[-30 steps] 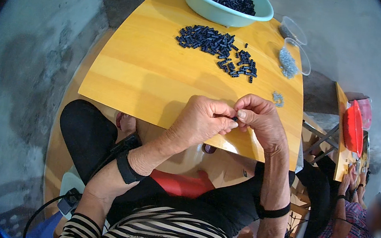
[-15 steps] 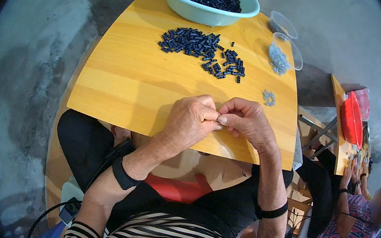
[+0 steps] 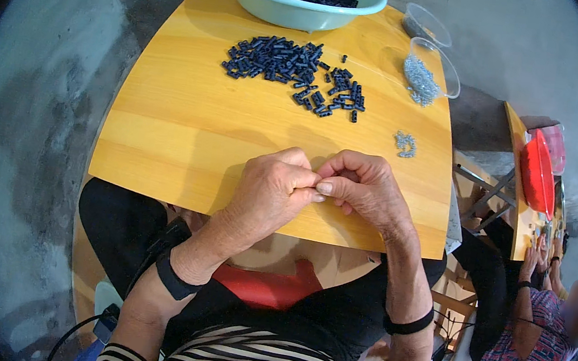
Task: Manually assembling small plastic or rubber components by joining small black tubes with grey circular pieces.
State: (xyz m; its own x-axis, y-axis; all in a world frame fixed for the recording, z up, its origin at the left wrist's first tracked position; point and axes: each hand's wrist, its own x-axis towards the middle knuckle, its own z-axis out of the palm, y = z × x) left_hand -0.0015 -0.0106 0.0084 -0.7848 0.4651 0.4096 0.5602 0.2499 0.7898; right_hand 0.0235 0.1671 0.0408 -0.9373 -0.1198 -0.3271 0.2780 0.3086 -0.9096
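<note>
Fingers [image 3: 307, 180] of the left hand [image 3: 275, 189] curled and pinched against those of the right hand [image 3: 364, 188], thumbs and fingertips pressed together at the near edge of the yellow wooden surface [image 3: 187, 132]. Whatever small piece sits in the pinch hidden by the fingertips; cannot tell what, if anything, is gripped. Both hands closed, knuckles up, touching each other over the surface. Black bands on both wrists.

Just beyond the right hand, a small cluster of silvery metal bits [image 3: 404, 143] lying on the wood. Farther out, a loose heap of small dark plastic pieces [image 3: 281, 65], spread across the middle of the surface, well apart from the hands. At the far edge, a pale teal basin [image 3: 295, 9] filled with more of the same dark pieces. To its right, two clear plastic cups [image 3: 433, 62], the nearer one holding silvery bits.

Off to the right, another person seated at a second wooden surface with a red tray [image 3: 536, 175].
</note>
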